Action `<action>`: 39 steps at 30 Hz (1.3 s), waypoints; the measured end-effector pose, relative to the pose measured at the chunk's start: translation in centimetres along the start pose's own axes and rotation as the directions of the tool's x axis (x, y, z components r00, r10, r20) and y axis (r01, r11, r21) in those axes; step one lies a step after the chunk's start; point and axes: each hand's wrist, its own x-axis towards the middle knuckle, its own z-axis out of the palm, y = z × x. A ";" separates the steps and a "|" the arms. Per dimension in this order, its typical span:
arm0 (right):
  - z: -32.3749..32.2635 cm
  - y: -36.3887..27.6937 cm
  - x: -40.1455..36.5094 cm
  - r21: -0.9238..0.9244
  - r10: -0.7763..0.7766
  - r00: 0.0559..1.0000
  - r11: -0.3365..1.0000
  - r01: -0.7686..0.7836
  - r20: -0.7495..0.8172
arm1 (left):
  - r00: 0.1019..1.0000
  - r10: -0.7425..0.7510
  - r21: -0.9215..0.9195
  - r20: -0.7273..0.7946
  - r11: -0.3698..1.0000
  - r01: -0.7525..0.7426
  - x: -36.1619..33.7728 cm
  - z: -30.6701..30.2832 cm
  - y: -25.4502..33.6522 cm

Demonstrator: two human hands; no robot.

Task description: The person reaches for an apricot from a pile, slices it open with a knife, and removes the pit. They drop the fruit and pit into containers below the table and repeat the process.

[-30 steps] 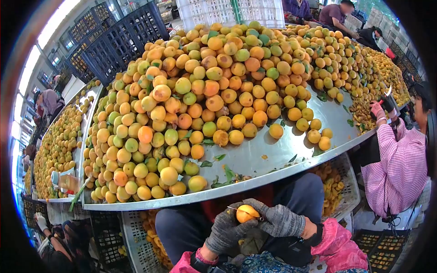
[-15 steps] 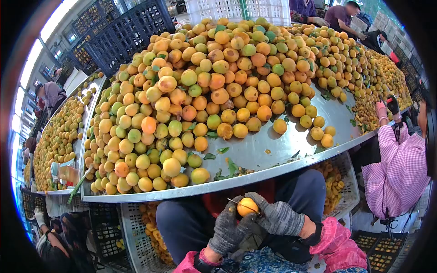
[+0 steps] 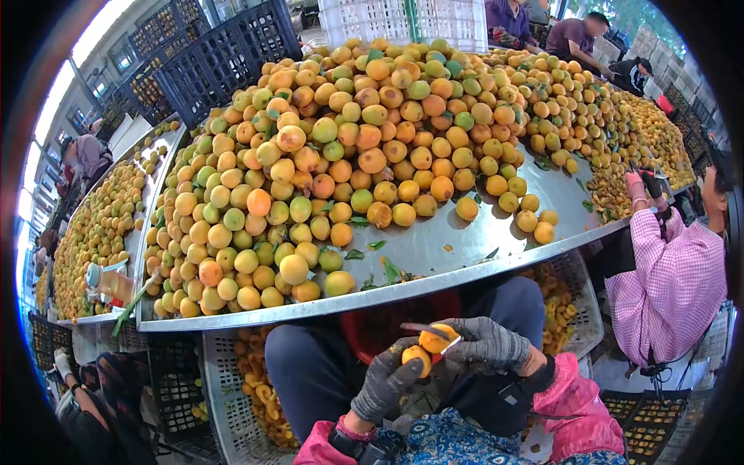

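Note:
In my lap, both gloved hands work on an apricot that appears split into two pieces. My left hand (image 3: 386,381), in a grey knit glove, is closed on one apricot half (image 3: 416,359). My right hand (image 3: 488,346), gloved the same way, is closed on a small knife (image 3: 418,327), its thin blade across the other apricot half (image 3: 436,339). Which fingers bear that second half is hard to see. Below the hands, between my knees, is a red tub (image 3: 353,335). A large heap of whole apricots (image 3: 372,136) covers the metal table (image 3: 434,252) in front.
Crates of cut apricots, a left crate (image 3: 219,387) and a right crate (image 3: 583,310), flank my knees. The table's raised metal edge (image 3: 372,297) runs before me. A co-worker in a pink checked shirt (image 3: 659,271) sits at right. Dark crates (image 3: 229,58) stand behind the heap.
The apricot, whole-looking before, is now in two pieces pulled slightly apart. The knife blade has come up across the upper piece. The view has shifted slightly, showing more of the red tub.

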 end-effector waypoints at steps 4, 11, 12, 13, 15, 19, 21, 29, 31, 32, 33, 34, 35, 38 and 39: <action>0.9 -0.9 -0.4 0.150 0.046 0.992 0.988 -0.028 -0.120 | 1.000 0.015 -0.402 0.014 0.915 -0.008 -0.3 -0.9 -1.0; 4.0 -4.1 0.6 0.089 0.004 0.984 0.996 0.011 -0.176 | 0.996 0.038 -0.834 0.078 0.550 0.044 -1.9 -1.7 -0.6; 4.3 -4.3 0.8 0.058 0.006 0.985 0.998 0.004 -0.170 | 0.993 0.044 -0.865 0.105 0.498 0.069 -2.2 -1.9 -0.6; 4.7 -4.3 1.1 0.027 0.008 0.986 1.000 -0.004 -0.165 | 0.994 0.051 -0.869 0.097 0.491 0.060 -2.4 -2.1 -0.8; 5.2 -3.8 1.7 0.047 0.019 0.983 0.999 -0.010 -0.183 | 0.992 0.082 -0.885 0.096 0.464 0.047 -2.6 -2.4 -1.2; 6.3 -4.6 2.4 0.030 0.039 0.977 0.999 -0.034 -0.209 | 0.995 0.073 -0.876 0.074 0.482 0.030 -3.7 -2.7 -0.8; 6.8 -4.9 2.8 0.008 0.038 0.982 0.999 -0.037 -0.184 | 0.998 0.047 -0.797 0.041 0.604 0.004 -4.2 -2.9 -0.7; 10.4 -8.1 6.5 -0.266 -0.068 0.996 0.963 0.050 -0.059 | 0.993 0.116 -0.823 -0.001 0.564 -0.067 -6.9 -4.0 -0.1; 12.5 -10.1 7.4 -0.260 -0.109 0.994 0.960 0.107 0.005 | 0.994 0.110 -0.859 -0.004 0.509 -0.060 -7.2 -4.2 -1.0; 13.8 -10.6 8.0 -0.247 -0.151 0.986 0.955 0.162 0.063 | 0.997 0.078 -0.851 -0.006 0.523 -0.046 -7.2 -4.5 -2.5; 14.7 -9.9 9.3 -0.354 -0.426 0.893 0.821 0.448 0.142 | 0.999 0.045 -0.842 -0.006 0.538 -0.029 -7.3 -4.6 -2.9; 15.5 -9.1 10.7 -0.427 -0.649 0.720 0.594 0.682 0.248 | 0.999 0.043 -0.842 -0.006 0.539 -0.028 -7.3 -4.6 -3.3; 16.7 -9.6 10.9 -0.314 -0.582 0.788 0.724 0.615 0.200 | 0.999 0.048 -0.851 -0.025 0.523 -0.046 -7.4 -4.5 -3.1; 16.3 -11.6 10.6 -0.384 -0.458 0.888 0.812 0.439 0.045 | 0.997 0.062 -0.882 -0.052 0.466 -0.075 -7.7 -4.1 -1.2; 16.1 -11.4 10.3 -0.213 -0.390 0.919 0.905 0.369 -0.065 | 0.996 0.068 -0.903 -0.055 0.423 -0.078 -7.7 -4.0 -0.7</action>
